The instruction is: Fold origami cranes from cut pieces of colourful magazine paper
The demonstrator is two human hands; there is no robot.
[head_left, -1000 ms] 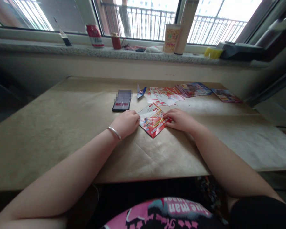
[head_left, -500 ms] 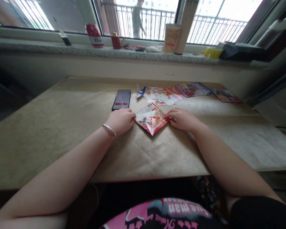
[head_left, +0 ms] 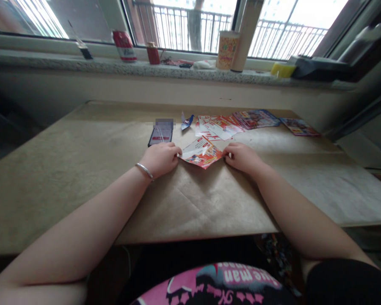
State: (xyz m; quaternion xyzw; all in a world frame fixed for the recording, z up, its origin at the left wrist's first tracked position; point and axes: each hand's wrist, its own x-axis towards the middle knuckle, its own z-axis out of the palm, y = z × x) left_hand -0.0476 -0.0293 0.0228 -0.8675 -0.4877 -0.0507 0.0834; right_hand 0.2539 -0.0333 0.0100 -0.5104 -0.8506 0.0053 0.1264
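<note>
A red and white printed paper sheet [head_left: 202,153] is held just above the brown table [head_left: 82,169], its near corner lifted. My left hand [head_left: 161,158], with a silver bracelet on the wrist, pinches the sheet's left corner. My right hand [head_left: 242,156] pinches its right corner. Both hands hold the sheet between them, and the paper bends in the middle.
A dark phone [head_left: 161,134] lies just behind my left hand. A small blue folded paper [head_left: 186,122] and several printed leaflets [head_left: 238,123] lie further back. The window sill [head_left: 82,65] carries cans, a printed cup [head_left: 227,50] and small items.
The sheet lay flat as a diamond; both hands moved to its side corners and lifted it, so its near corner rose off the table and it looks shorter.
</note>
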